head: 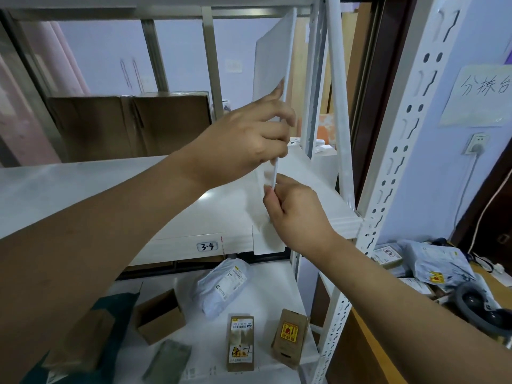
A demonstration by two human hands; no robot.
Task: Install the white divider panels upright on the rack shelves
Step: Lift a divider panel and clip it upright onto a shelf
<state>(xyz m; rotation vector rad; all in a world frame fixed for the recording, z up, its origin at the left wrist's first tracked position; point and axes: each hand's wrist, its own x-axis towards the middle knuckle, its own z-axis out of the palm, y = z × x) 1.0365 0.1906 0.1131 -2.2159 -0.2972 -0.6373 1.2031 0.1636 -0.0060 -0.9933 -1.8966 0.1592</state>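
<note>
White divider panel (pixel 273 65) stands upright on the upper rack shelf (pixel 83 184), seen nearly edge-on, toward the shelf's right end and just left of the white inner rack posts (pixel 314 79). Its top reaches close to the shelf above.

Left hand (pixel 246 139) is closed around the panel's near edge about halfway up, fingers wrapped over the edge, index finger stretched upward along the panel face. Right hand (pixel 296 212) sits lower, fingertips pinched narrow on the same near edge just above the shelf's front lip. Both hands are holding the panel; both forearms reach in from the near side.

A white bracket tab (pixel 267 241) hangs over the shelf's front lip directly below the panel, partly hidden by the right wrist. Left of it on the lip, a small handwritten label (pixel 207 246) reads "3-4".

Lower shelf (pixel 274 284), near: a grey poly mailer (pixel 221 286), an open brown cardboard box (pixel 159 317), two small brown parcels (pixel 240 343) with yellow stickers standing side by side, and a flat grey packet (pixel 169 361).

Far, behind the upper shelf: a large brown carton (pixel 130 126) against a window frame.

Right: perforated white corner upright (pixel 404 128), a paper sign (pixel 479 95) on the wall, a wall socket (pixel 476 144) with a plug in it, and a table (pixel 482 275) with more parcels piled on it.
</note>
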